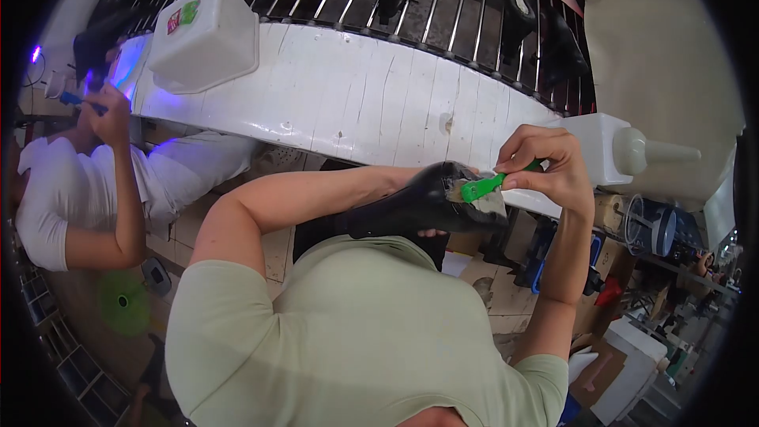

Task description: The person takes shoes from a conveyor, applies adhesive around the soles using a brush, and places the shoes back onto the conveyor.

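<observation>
A black boot (403, 209) lies sideways in front of my chest, its sole end turned to the right. Most of my left hand (431, 232) is hidden behind the boot; a few fingertips show under its lower edge, wrapped round it. My right hand (545, 162) pinches a green-handled brush (484, 187) between thumb and fingers. The brush's head touches the pale, rough underside (492, 204) of the boot's front part.
A white bench (340, 95) runs across in front, with a white box (205, 39) on its left. Beyond is a metal roller rack (443, 8) holding dark boots. A white container (605, 146) stands right. A co-worker in white (79, 198) sits left, holding a blue-handled tool.
</observation>
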The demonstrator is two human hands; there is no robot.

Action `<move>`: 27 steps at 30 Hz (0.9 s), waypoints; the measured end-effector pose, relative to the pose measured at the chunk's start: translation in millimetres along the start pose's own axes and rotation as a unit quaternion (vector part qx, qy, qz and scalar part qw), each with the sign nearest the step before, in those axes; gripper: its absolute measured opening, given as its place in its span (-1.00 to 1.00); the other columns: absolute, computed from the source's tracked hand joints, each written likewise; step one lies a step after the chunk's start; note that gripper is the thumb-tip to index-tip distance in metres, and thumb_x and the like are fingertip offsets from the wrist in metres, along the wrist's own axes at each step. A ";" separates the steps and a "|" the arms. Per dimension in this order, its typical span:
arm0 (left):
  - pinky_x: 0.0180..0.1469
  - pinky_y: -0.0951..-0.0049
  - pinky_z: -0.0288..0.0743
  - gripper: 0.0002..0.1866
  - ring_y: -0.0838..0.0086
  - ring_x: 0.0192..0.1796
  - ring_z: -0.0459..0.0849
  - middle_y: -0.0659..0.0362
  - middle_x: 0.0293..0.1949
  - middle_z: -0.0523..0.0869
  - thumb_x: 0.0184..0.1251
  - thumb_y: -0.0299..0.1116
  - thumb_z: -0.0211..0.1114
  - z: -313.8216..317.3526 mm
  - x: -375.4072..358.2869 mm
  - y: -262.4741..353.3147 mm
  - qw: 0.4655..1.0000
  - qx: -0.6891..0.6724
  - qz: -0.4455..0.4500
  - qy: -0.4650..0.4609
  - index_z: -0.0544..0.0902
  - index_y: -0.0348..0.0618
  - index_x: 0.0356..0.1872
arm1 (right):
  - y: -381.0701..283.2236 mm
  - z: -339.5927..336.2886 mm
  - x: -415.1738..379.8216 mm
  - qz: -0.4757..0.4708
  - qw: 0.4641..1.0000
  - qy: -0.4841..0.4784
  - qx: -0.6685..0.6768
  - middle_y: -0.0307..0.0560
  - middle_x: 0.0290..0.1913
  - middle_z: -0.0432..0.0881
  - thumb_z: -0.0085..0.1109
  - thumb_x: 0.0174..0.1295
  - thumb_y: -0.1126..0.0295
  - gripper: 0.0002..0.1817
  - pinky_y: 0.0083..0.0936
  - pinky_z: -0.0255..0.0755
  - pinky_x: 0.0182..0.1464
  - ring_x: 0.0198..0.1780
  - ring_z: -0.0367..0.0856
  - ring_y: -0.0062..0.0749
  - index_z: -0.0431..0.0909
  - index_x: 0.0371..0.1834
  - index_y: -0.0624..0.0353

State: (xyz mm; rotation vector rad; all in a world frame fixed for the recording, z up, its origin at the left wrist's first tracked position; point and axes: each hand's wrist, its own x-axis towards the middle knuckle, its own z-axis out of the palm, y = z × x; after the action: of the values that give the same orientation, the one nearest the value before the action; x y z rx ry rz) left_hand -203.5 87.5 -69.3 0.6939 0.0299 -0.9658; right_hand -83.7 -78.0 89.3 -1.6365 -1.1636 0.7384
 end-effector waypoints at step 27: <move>0.23 0.38 0.33 -0.36 0.35 0.16 0.50 0.03 0.03 0.56 0.16 -0.18 0.40 -15.5 -63.6 35.2 0.511 0.563 0.390 0.520 0.41 -0.33 0.19 | 97.5 6.7 -27.4 0.145 0.871 0.443 0.156 -0.32 -0.42 0.61 0.28 0.23 0.34 -0.85 -0.81 0.14 -0.50 -0.52 0.36 -0.82 0.65 -0.27 0.18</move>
State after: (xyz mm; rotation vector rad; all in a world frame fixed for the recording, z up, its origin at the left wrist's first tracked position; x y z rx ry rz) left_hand -209.6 156.5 -42.5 2.2042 0.1356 0.6374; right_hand -65.4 -109.2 -5.5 -1.5930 -0.1299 0.2479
